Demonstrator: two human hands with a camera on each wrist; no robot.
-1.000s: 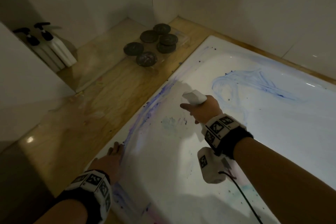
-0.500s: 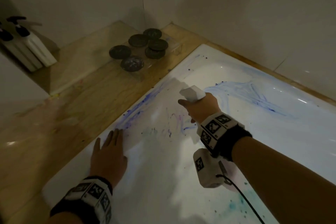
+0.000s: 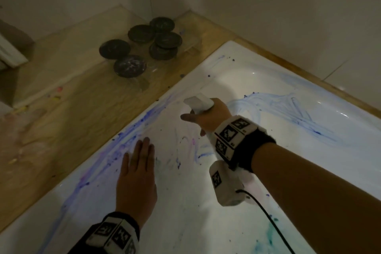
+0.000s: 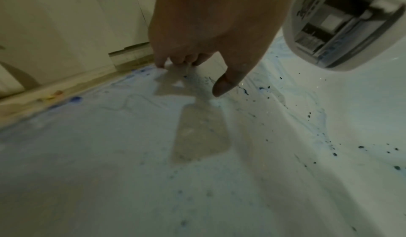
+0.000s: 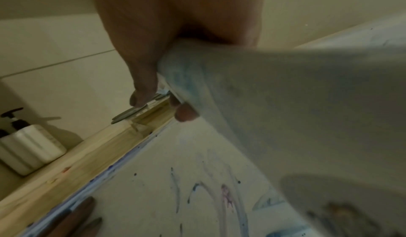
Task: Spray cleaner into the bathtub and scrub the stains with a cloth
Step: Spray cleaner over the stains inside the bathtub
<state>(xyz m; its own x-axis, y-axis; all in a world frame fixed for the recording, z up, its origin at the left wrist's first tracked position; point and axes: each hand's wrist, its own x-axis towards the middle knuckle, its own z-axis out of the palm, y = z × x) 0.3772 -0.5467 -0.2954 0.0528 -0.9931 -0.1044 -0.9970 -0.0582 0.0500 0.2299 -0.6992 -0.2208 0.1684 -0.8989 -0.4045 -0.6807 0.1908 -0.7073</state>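
Now your left hand [image 3: 137, 173] lies flat, fingers straight, on the sloping inner wall of the white bathtub [image 3: 340, 171]; a second ago it gripped the tub's edge by the wooden counter [image 3: 68, 113], so it has slid inward among the stains. Your right hand [image 3: 210, 116] has its grip closed round the neck of the white spray bottle [image 3: 198, 102], thumb stretched forward. Its nozzle has swung from the tub's middle toward the blue streak [image 3: 144, 121] along the near rim. That suggests you are aiming the next spray there, so spraying is under way and scrubbing not yet begun.

Pink and blue scribbles [image 3: 193, 146] lie between your hands, and a wide pale-blue smear [image 3: 288, 113] covers the far slope. No cloth shows in any view. Your bracing hand rests close to the streak and may catch spray. On the counter stand dark round dishes [image 3: 129, 66] on a clear tray, and white pump bottles [image 5: 28, 147] farther left.
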